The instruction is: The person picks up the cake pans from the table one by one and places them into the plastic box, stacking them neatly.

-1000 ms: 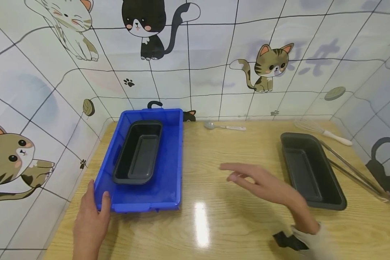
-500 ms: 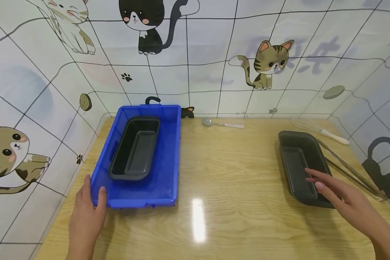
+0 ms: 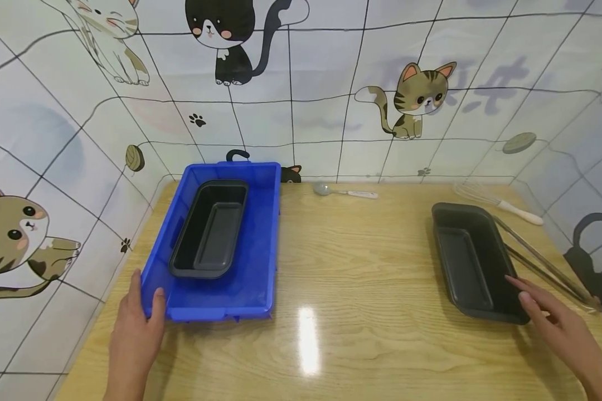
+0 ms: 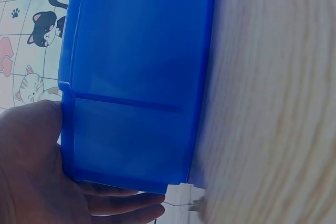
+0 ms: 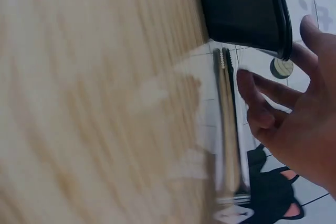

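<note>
A blue plastic tray point(image 3: 253, 267) lies on the left of the wooden table with a dark loaf pan point(image 3: 215, 236) inside. My left hand point(image 3: 135, 328) holds its near left corner, thumb over the front rim, fingers along the outer side; the left wrist view shows the hand point(image 4: 42, 166) around that corner. A second dark loaf pan point(image 3: 461, 267) stands on the right. My right hand point(image 3: 562, 326) is at this pan's near right corner, fingers spread. In the right wrist view, thumb and fingers of the hand point(image 5: 304, 108) are apart around the pan's edge point(image 5: 252, 14); contact is unclear.
Metal tongs point(image 3: 547, 262) lie right of the second pan, close to my right hand. Behind them is a whisk point(image 3: 516, 211) with a white handle. A spoon point(image 3: 346, 192) rests at the back, near the cat-patterned wall point(image 3: 326, 122).
My right hand has moved from the middle of the table rightward, over the second pan, to its near right corner. My left hand stays at the blue tray's corner.
</note>
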A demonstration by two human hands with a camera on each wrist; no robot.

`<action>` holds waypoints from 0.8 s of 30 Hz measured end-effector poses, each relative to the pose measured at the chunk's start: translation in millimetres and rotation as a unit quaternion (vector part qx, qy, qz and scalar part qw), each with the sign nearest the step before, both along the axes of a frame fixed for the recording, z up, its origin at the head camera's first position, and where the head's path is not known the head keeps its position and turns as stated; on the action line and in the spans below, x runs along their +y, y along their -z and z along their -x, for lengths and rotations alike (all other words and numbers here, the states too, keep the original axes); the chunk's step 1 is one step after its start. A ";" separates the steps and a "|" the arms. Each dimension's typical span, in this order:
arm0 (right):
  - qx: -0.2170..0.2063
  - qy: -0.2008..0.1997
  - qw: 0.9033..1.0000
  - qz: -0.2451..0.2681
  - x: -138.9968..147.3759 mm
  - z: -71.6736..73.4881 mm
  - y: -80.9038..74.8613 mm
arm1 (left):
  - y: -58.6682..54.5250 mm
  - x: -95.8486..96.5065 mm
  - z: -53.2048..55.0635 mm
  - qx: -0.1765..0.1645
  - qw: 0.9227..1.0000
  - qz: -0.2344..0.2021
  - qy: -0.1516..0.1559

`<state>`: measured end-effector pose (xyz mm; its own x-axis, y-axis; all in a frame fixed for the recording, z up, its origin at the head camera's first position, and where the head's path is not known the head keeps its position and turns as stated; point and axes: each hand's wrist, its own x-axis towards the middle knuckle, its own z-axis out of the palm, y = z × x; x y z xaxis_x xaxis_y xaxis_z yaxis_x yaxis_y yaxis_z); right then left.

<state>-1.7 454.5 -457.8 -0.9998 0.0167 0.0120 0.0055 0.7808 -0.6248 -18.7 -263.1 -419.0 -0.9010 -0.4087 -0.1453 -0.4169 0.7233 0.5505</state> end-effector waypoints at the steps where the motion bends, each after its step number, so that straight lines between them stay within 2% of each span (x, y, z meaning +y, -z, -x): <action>1: -0.015 0.001 1.000 0.013 1.7 -0.7 2.2 | 0.3 0.3 0.4 0.001 1.000 -0.002 0.000; 3: -0.038 -0.002 0.997 0.063 2.7 -1.7 5.4 | 0.6 0.8 1.1 0.002 1.000 -0.006 -0.001; 6: -0.068 -0.022 0.988 0.140 -0.6 -1.4 10.8 | 0.9 1.1 2.0 0.002 1.000 -0.009 -0.005; 9: -0.073 -0.053 0.956 0.280 -7.9 1.8 18.9 | 1.0 1.2 2.1 0.003 1.000 -0.013 -0.009; 11: -0.056 -0.065 0.923 0.376 -13.7 4.1 25.1 | 1.1 1.1 2.0 0.004 1.000 -0.015 -0.009; 12: -0.046 -0.071 0.904 0.420 -16.5 5.1 28.1 | 1.1 1.0 1.9 0.004 1.000 -0.015 -0.009; 13: -0.040 -0.078 0.880 0.467 -18.9 6.6 30.6 | 1.2 0.9 1.8 0.004 1.000 -0.016 -0.010; 14: -0.024 -0.084 0.870 0.485 -21.8 7.7 32.8 | 1.3 0.8 1.8 0.004 1.000 -0.017 -0.010; 16: -0.009 -0.097 0.844 0.528 -26.4 10.1 35.9 | 1.4 0.4 1.8 0.003 1.000 -0.017 -0.011; 21: -0.002 -0.133 0.798 0.588 -32.2 11.5 37.4 | 2.1 0.0 1.7 0.004 1.000 -0.018 -0.010; 24: -0.006 -0.136 0.785 0.604 -33.4 9.3 36.0 | 3.1 -0.2 1.4 0.014 1.000 -0.018 -0.005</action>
